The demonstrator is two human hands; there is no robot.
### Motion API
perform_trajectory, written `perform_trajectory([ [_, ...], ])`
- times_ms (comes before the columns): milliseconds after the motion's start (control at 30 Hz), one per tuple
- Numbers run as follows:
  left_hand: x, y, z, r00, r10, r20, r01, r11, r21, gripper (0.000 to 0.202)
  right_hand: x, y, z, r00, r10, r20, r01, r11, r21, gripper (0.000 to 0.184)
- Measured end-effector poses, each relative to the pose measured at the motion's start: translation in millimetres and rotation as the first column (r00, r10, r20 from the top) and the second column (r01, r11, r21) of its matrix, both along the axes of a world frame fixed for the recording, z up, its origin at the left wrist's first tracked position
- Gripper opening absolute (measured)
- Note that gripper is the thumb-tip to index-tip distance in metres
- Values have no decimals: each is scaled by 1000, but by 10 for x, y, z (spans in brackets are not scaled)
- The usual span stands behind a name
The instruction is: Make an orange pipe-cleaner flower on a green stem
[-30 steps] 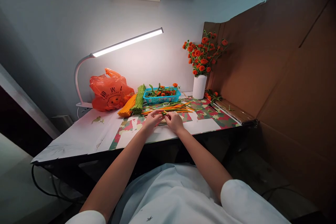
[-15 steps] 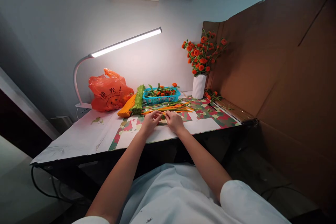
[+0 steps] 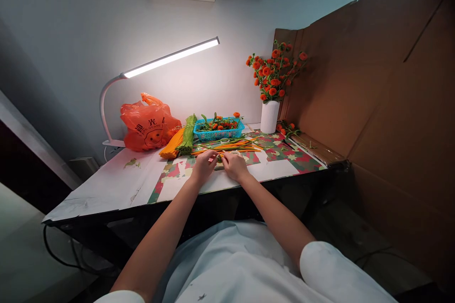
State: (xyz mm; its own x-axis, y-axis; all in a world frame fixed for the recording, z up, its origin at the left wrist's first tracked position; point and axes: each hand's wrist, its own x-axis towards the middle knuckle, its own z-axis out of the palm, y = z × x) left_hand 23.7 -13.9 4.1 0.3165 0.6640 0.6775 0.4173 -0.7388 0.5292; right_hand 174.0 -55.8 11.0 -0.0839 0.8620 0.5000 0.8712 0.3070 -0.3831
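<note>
White-and-camouflage worktop (image 3: 106,175): spans mid-frame.
Loose thin orange stems (image 3: 245,144): centre, just above the hands.
Left hand (image 3: 203,168), right hand (image 3: 235,166): fingers pinched on a small green piece (image 3: 219,158).
Piece: frame centre; uneven pressure could bend or drop it.

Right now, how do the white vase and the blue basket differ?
The white vase is tall and narrow; the blue basket is low and wide. The vase is ribbed, the basket patterned. Orange flowers fan upward from the vase; those in the basket mostly lie down. Both hold orange flowers.
</note>
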Motion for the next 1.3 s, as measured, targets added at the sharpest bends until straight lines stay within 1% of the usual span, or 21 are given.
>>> perform_trajectory([
  [100,42,-23,17,999,23,-22,-22,999,47,9,-8,19,-15,998,5,-67,-6,1000,-15,20],
  [300,109,-23,10,1000,24,-17,-21,988,152,8,7,72,-47,979,37,-198,-29,999,42,17],
  [367,117,-24,6,999,31,21,-34,989,147,7,14,84,-52,967,53,-248,-40,998,56,18],
  [433,124,-30,4,994,49,102,-60,992,111,6,19,90,-56,949,49,-310,-32,998,60,22],
  [533,135,-45,8,980,59,189,-72,996,59,6,18,98,-67,939,45,-342,-40,999,23,27],
  [667,147,-74,29,984,28,177,-44,995,89,6,10,116,-91,947,69,-315,-67,998,17,28],
  [833,160,-94,38,986,-15,164,0,995,95,6,12,129,-111,909,84,-408,-81,996,25,32],
  [967,162,-88,23,983,-56,177,48,998,50,3,16,121,-100,894,98,-437,-64,994,91,32],
  [1067,156,-97,29,982,-81,168,76,996,35,6,18,114,-93,907,101,-409,-48,990,136,29],
  [1167,151,-110,51,978,-105,181,102,994,23,10,22,108,-92,925,86,-371,-32,988,148,28],
  [1233,146,-108,66,966,-108,236,120,992,-37,14,25,99,-88,939,89,-333,-38,987,156,26],
  [1300,135,-96,79,933,-101,345,169,970,-172,20,26,87,-79,952,122,-282,-75,982,171,23],
])
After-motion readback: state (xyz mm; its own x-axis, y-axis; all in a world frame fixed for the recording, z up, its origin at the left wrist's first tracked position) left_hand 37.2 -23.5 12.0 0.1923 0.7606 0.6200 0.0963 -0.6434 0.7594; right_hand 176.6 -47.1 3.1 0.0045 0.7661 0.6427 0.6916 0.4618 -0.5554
